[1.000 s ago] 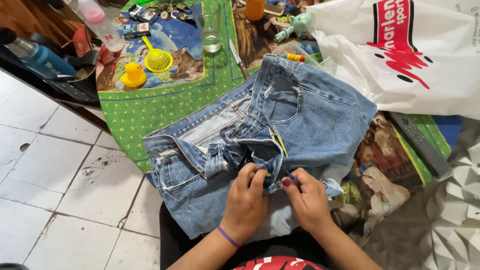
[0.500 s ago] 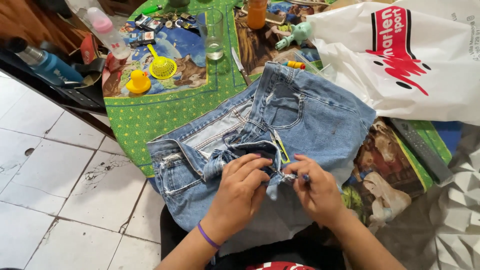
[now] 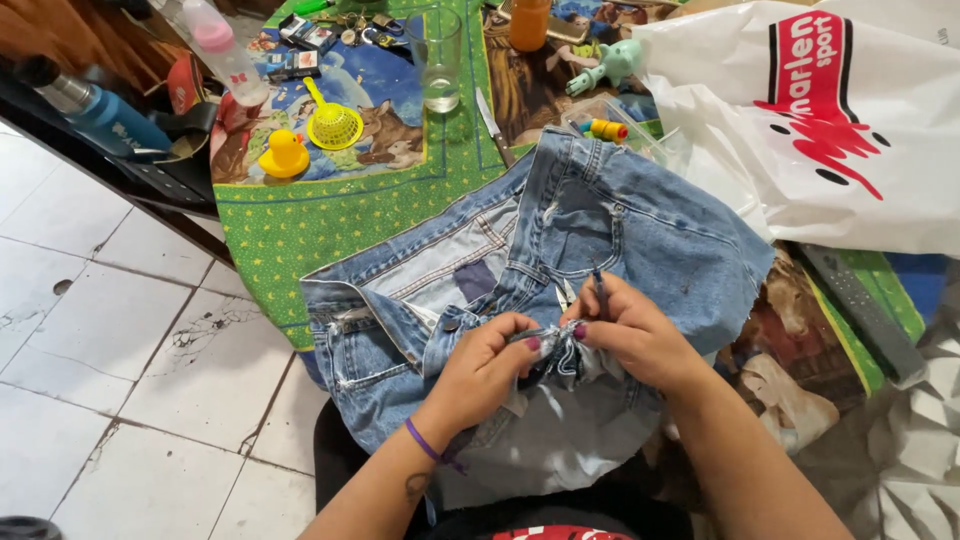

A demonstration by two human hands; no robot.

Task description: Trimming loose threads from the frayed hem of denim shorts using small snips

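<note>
While hands pinch, jean shorts (image 3: 600,230) waistband faces left.

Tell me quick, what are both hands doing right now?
Left hand: closed, pinching a fold of the denim shorts.
Right hand: closed on a small thin tool and the same fold.

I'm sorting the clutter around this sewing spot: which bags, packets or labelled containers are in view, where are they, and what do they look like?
Plastic bag: upper right, white, crumpled, red and black print.
Small packets: top left on the tablecloth, flat, dark and white.
Bottle: top left, clear with pink cap.
Jar: top centre, orange.
</note>
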